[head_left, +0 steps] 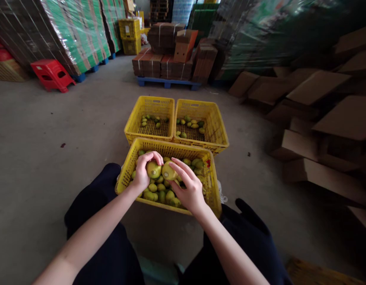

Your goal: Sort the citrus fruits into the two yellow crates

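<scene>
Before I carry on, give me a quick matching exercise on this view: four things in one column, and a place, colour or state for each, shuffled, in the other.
Things
1. The fruit in the left hand
2. The nearest crate
3. The plastic stool
4. The pallet straight ahead

Descriptions
A. Blue, under stacked cardboard
B. Held up over a crate
C. Red, toward the left edge of the picture
D. Yellow, with many loose fruits inside

Right pairs
1-B, 2-D, 3-C, 4-A
</scene>
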`<control>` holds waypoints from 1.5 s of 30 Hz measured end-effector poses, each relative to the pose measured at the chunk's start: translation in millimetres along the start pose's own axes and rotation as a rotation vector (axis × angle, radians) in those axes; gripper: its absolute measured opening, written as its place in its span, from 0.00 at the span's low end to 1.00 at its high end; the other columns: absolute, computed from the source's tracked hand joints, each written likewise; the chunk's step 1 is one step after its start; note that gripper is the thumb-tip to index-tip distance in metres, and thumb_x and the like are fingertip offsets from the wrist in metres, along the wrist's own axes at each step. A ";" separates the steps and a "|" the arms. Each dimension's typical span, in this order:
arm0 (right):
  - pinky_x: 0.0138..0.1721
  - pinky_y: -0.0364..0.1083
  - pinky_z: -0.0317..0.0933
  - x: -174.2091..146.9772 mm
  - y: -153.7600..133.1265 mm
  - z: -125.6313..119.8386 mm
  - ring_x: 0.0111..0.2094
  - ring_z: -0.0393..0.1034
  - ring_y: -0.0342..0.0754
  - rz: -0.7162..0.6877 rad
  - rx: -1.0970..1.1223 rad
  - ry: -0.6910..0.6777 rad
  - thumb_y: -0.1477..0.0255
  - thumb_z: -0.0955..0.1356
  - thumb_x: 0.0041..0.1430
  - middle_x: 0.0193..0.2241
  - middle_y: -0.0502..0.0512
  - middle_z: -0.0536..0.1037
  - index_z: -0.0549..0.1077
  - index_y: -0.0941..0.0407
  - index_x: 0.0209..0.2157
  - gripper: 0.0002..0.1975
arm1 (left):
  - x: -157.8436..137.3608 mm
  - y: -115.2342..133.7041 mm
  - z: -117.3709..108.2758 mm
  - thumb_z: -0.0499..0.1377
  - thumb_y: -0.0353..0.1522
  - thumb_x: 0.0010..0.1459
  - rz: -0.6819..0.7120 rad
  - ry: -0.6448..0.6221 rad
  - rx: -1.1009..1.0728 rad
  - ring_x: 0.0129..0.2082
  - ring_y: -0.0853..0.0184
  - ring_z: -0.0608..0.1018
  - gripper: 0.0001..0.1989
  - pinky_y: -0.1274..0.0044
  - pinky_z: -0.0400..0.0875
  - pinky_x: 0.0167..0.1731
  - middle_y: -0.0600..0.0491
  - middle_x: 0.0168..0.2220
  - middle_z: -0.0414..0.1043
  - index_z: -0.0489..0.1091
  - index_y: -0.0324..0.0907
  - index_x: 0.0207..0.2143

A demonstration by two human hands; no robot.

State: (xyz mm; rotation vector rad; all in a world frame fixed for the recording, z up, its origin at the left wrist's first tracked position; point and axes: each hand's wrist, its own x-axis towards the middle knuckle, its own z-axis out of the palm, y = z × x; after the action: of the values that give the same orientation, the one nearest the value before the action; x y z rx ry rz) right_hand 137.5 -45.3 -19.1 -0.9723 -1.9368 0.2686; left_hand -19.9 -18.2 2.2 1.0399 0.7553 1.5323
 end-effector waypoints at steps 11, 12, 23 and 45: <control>0.34 0.50 0.73 7.9 1.6 5.7 0.32 0.76 0.50 0.649 0.361 -0.108 0.63 0.75 0.46 0.38 0.56 0.78 0.71 0.55 0.44 0.23 | 9.2 -9.6 -0.2 0.43 0.38 0.63 -0.761 0.487 -0.389 0.22 0.69 0.74 0.24 0.76 0.71 0.30 0.52 0.22 0.70 0.71 0.39 0.22; 0.31 0.48 0.73 9.5 3.9 5.3 0.30 0.76 0.49 0.751 0.446 -0.127 0.62 0.75 0.45 0.35 0.54 0.78 0.71 0.55 0.41 0.23 | 8.2 -10.5 0.0 0.44 0.38 0.62 -0.820 0.519 -0.409 0.23 0.68 0.75 0.22 0.75 0.71 0.30 0.51 0.23 0.72 0.72 0.38 0.26; 0.19 0.39 0.67 27.7 16.1 -8.8 0.17 0.72 0.43 1.290 1.111 -0.148 0.64 0.65 0.60 0.21 0.53 0.79 0.73 0.59 0.30 0.13 | 10.1 4.4 11.3 0.50 0.33 0.63 -0.818 0.381 -0.601 0.34 0.63 0.80 0.13 0.75 0.78 0.34 0.43 0.33 0.75 0.70 0.34 0.40; 0.23 0.40 0.67 28.7 17.2 -3.8 0.18 0.70 0.42 1.409 1.195 -0.137 0.61 0.62 0.61 0.19 0.54 0.77 0.74 0.60 0.28 0.18 | 11.5 -6.2 7.1 0.45 0.44 0.66 -0.952 0.347 -0.457 0.18 0.72 0.72 0.25 0.82 0.69 0.18 0.47 0.23 0.70 0.71 0.34 0.30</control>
State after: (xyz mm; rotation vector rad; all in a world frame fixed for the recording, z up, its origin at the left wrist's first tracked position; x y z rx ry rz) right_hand 142.1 -13.9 -7.9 -1.2124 -0.5229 1.9906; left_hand -11.2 -6.2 2.2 0.0107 0.8964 0.9559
